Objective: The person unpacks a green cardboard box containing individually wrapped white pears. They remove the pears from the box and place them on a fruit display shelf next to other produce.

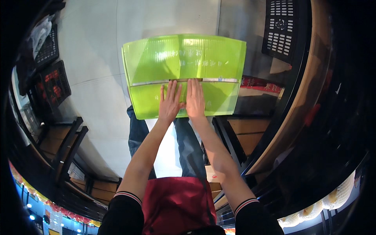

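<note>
A large bright-green corrugated box [217,66], printed with writing, lies in front of me above the tiled floor. Its two top flaps are folded inward and nearly meet along a seam with a narrow gap in the middle. My left hand [169,102] rests flat on the near flap, left of centre, fingers somewhat spread and fingertips at the seam. Close beside it, my right hand [194,98] lies on the same flap with its fingers together, tips at the gap. Neither hand is closed around anything. What the box holds is hidden.
Black plastic crates [53,85] stand at the left, one with red items. A black slotted crate [280,29] is at the upper right, above a red strip with writing [261,85]. Wooden-edged display stands curve along the right, with cardboard boxes [249,126] below. Netted round fruits [337,195] show lower right.
</note>
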Available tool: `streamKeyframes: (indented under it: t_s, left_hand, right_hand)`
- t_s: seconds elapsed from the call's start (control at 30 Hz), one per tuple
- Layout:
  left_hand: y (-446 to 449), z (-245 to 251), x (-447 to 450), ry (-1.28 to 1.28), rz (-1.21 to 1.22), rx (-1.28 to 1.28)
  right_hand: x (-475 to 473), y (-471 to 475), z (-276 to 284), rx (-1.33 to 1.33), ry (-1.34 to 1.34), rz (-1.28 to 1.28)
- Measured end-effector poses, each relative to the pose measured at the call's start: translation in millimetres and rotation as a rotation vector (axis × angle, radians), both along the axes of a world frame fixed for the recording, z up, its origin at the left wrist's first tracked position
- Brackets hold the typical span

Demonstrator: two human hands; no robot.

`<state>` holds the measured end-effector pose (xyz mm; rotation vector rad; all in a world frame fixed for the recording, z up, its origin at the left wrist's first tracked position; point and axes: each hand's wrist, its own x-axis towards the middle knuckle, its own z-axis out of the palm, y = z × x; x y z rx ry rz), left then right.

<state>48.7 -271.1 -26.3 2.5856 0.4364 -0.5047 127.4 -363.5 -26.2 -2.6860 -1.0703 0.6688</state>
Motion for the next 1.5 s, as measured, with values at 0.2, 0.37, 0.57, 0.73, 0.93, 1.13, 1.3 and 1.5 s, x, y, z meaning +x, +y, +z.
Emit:
streamKeyframes:
  t_s: [0.2, 0.37, 0.57, 0.73, 0.93, 1.13, 1.3, 1.5]
  left_hand:
    - [-3, 8, 19, 0.100, 0.013, 0.147]
    - [-4, 8, 25, 0.058, -0.043, 0.246]
    - [-2, 4, 27, 0.042, -0.027, 0.196]
    - [4, 4, 28, -0.028, 0.036, 0.127]
    - [-6, 2, 16, -0.337, 0.116, 0.393]
    - [-17, 4, 30, 0.033, 0.103, 0.272]
    - [-2, 9, 32, 0.072, 0.055, 0.169]
    - [4, 13, 31, 0.012, 0.061, 0.140]
  right_hand:
    - [23, 6, 3, 0.045, -0.274, 0.207]
    - [35, 13, 5, -0.040, -0.121, 0.171]
    - [40, 17, 3, -0.003, -0.001, 0.056]
    - [44, 18, 6, 0.007, 0.074, 0.036]
    - [40, 19, 12, 0.095, 0.072, -0.033]
    - [34, 16, 27, -0.095, 0.101, 0.019]
    - [18, 10, 34, -0.140, 0.136, 0.016]
    - [12, 9, 35, -0.049, 0.139, 0.007]
